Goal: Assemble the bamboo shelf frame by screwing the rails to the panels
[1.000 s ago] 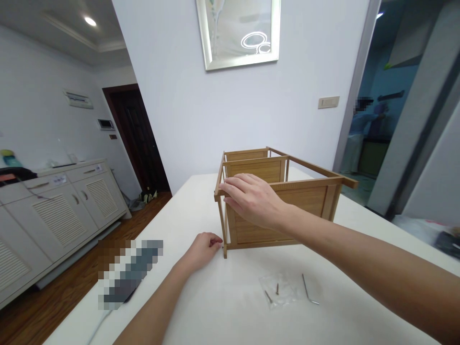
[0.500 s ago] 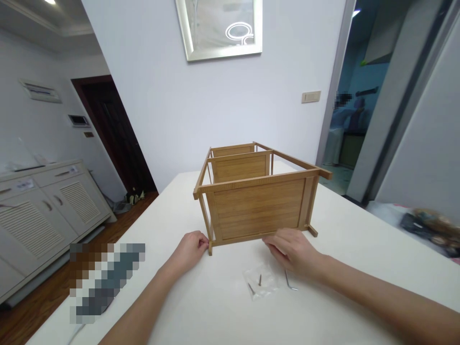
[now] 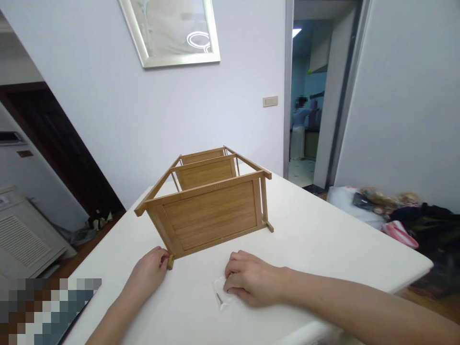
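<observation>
One left hand point(image 3: 149, 268): nearly closed on a foot of the brown three-panelled wooden rack point(image 3: 212, 215) beyond.
Clear plastic bag point(image 3: 218, 288), slim metal screw point(image 3: 219, 299): left of right hand point(image 3: 250, 278).
Right hand: half-curled, grip hidden; likely fetching hardware; next, a fine pinch.

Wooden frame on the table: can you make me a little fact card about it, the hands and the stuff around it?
Wooden frame: on the white table, three panels upright
Left hand: fingers at the leg end nearest it
Right hand: over a clear bag; anything held is hidden
Screw: one showing; inside or on top of the bag, can't tell
Behind: framed picture, person farther back
</observation>
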Available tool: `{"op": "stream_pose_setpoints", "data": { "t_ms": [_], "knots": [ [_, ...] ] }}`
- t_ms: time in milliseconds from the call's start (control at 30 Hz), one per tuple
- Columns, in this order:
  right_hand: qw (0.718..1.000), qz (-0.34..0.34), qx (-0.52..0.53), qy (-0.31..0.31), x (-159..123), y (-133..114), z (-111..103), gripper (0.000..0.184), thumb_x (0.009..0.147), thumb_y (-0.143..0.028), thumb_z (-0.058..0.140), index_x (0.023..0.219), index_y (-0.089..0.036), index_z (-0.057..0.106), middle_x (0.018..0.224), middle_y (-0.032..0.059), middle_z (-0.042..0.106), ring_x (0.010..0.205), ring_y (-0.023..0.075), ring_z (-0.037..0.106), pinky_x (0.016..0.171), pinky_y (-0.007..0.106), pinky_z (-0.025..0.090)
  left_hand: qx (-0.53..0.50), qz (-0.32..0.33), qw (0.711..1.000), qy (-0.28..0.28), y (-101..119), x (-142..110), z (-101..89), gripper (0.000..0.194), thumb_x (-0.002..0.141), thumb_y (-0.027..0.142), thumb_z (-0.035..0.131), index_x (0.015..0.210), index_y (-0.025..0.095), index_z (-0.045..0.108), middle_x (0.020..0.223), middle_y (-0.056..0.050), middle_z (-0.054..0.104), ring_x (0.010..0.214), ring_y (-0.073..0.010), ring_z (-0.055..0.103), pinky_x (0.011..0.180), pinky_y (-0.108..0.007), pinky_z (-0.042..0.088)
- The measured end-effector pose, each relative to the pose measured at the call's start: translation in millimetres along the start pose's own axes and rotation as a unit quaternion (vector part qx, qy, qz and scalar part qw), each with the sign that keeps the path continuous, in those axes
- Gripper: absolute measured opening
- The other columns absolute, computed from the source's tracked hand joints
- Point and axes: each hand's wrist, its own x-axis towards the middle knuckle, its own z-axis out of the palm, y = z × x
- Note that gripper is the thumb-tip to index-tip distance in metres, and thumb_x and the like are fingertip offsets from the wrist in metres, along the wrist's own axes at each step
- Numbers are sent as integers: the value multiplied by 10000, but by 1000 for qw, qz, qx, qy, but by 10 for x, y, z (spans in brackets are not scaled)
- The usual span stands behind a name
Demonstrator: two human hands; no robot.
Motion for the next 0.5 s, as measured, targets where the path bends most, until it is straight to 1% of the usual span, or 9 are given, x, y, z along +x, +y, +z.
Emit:
{"op": "stream_pose_setpoints", "data": {
  "t_ms": [133,233,300,400,500],
  "knots": [
    [999,-3,-31,-11,9,-5,27,136,948,-194,529,912,-181,659,922,58,661,899,171,501,815,301,380,20,-28,999,19,-186,33,20,252,863,234,420,785,228,660,947,-49,713,899,-223,672,740,-276,448],
    [998,-12,-54,6,16,-14,38,128,945,-150,511,927,-172,636,917,66,653,879,176,486,805,302,387,29,-45,998,19,-271,48,12,242,868,251,426,832,231,665,970,-44,724,918,-221,676,743,-269,449],
    [998,5,-55,40,8,-2,52,143,929,-106,496,945,-161,627,909,76,644,857,182,483,794,304,402,34,-55,998,12,-311,58,11,246,872,260,425,857,228,669,986,-44,728,923,-222,678,752,-271,450],
    [992,58,-32,106,-33,49,71,210,884,-25,468,975,-141,618,898,89,625,853,192,496,762,300,431,41,-77,996,3,-377,76,17,261,873,263,421,894,222,678,1005,-49,733,930,-231,681,763,-279,457],
    [981,106,-6,160,-114,128,59,282,902,-25,431,1108,-135,589,936,105,607,886,206,522,746,311,465,45,-92,995,-5,-450,88,3,280,869,264,425,916,229,698,1016,-40,740,938,-233,685,773,-282,469]
  ]
}}
